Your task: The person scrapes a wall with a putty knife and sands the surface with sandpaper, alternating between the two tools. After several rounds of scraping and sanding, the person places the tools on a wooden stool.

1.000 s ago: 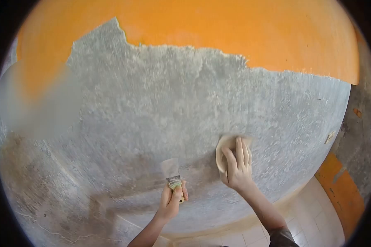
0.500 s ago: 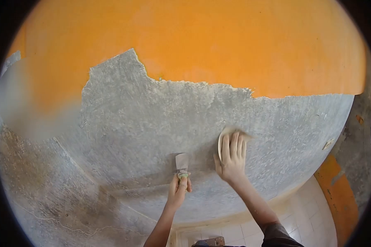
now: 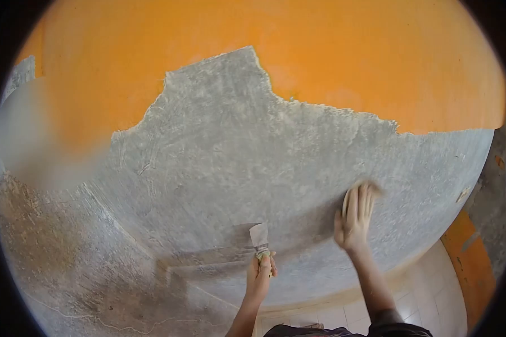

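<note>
My left hand (image 3: 260,274) is wrapped round the handle of a scraper (image 3: 259,236), its flat blade pointing up in front of the wall. To the right, my right hand (image 3: 355,219) presses a thin, pale sheet (image 3: 346,203) against the grey part of the wall (image 3: 219,163), fingers together and pointing up. The sheet shows at the left edge of the hand and, blurred, beyond the fingertips. Above a jagged edge the wall keeps its orange paint (image 3: 376,50).
Pale floor tiles (image 3: 421,292) lie at the lower right, beside an orange and grey surface (image 3: 466,253). A small wall fitting (image 3: 462,194) is at the right. Brown-stained grey wall (image 3: 56,247) fills the lower left. A blurred patch covers part of the left.
Both hands appear farther right, the right hand more so, still with the sheet. The scraper is tilted slightly more to the left. The view has shifted, and the wall's jagged edge lies farther right.
</note>
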Available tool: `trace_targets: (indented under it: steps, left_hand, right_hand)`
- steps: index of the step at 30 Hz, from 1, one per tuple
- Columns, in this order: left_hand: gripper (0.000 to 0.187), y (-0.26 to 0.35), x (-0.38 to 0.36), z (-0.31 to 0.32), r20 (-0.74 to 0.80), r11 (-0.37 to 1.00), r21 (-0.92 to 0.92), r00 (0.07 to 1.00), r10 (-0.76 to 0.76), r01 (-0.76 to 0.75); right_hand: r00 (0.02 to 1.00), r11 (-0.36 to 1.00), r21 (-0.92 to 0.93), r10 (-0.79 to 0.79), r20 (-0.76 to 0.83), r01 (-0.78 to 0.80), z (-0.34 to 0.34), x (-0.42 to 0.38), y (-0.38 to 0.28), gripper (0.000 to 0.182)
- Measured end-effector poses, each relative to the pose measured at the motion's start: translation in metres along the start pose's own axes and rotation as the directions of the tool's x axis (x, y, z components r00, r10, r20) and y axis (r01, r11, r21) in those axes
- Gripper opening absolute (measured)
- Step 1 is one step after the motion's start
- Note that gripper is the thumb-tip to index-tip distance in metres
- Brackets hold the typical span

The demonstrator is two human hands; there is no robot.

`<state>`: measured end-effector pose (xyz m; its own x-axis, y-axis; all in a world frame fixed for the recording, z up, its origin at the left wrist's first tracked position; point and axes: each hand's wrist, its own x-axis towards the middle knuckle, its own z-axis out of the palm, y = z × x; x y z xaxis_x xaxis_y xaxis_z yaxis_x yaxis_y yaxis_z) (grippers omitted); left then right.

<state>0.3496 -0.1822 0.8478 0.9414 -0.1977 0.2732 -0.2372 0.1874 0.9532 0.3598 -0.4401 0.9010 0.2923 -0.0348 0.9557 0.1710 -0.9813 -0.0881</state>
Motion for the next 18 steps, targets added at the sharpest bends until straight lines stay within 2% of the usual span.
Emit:
trace_targets:
  steps: [1, 2, 3, 4, 5, 8, 10, 13, 14, 18]
  left_hand:
    - [0.034, 0.002, -0.002, -0.004, 0.005, 1.0, -0.005, 1.0, -0.006, 0.006]
    - [0.034, 0.006, -0.004, -0.008, 0.031, 0.996, -0.034, 0.996, -0.079, 0.08]
    - [0.034, 0.008, -0.006, -0.01, 0.061, 0.986, -0.059, 0.987, -0.151, 0.154]
    - [0.034, 0.009, -0.007, -0.01, 0.073, 0.986, -0.062, 0.986, -0.153, 0.158]
    - [0.033, 0.009, -0.007, -0.008, 0.051, 0.978, -0.095, 0.982, -0.183, 0.187]
    - [0.034, 0.011, -0.008, -0.007, 0.078, 0.966, -0.148, 0.976, -0.204, 0.214]
    - [0.035, 0.012, -0.01, -0.01, 0.13, 0.964, -0.164, 0.974, -0.188, 0.208]
    - [0.037, 0.011, -0.013, -0.012, 0.139, 0.929, -0.232, 0.955, -0.261, 0.287]
    - [0.037, 0.012, -0.013, -0.014, 0.157, 0.918, -0.256, 0.95, -0.269, 0.303]
    - [0.035, 0.019, -0.015, -0.009, 0.186, 0.881, -0.326, 0.937, -0.295, 0.342]
  right_hand:
    - [1.0, 0.999, 0.031, -0.013, -0.009, 0.013, -0.007, 0.03, -0.007, 0.057]
    - [1.0, 0.998, 0.059, -0.025, -0.017, 0.026, -0.015, 0.062, -0.019, 0.06]
    - [0.986, 0.996, 0.037, -0.09, 0.144, 0.086, -0.025, 0.087, -0.03, 0.066]
    - [0.985, 0.993, 0.076, -0.106, 0.138, 0.096, -0.026, 0.105, -0.049, 0.068]
    - [0.979, 0.988, 0.001, -0.156, 0.129, 0.157, -0.022, 0.114, -0.064, 0.065]
    - [0.967, 0.975, 0.005, -0.222, 0.128, 0.223, 0.0, 0.086, -0.082, 0.06]
    - [0.94, 0.978, 0.137, -0.194, 0.282, 0.16, 0.008, 0.042, -0.091, 0.061]
    - [0.947, 0.992, 0.086, -0.113, 0.299, 0.091, 0.005, 0.0, -0.098, 0.06]
    - [0.944, 0.991, 0.088, -0.127, 0.303, 0.105, 0.006, 0.0, -0.093, 0.061]
    - [0.954, 0.981, 0.063, -0.192, 0.232, 0.182, -0.012, 0.09, -0.1, 0.061]
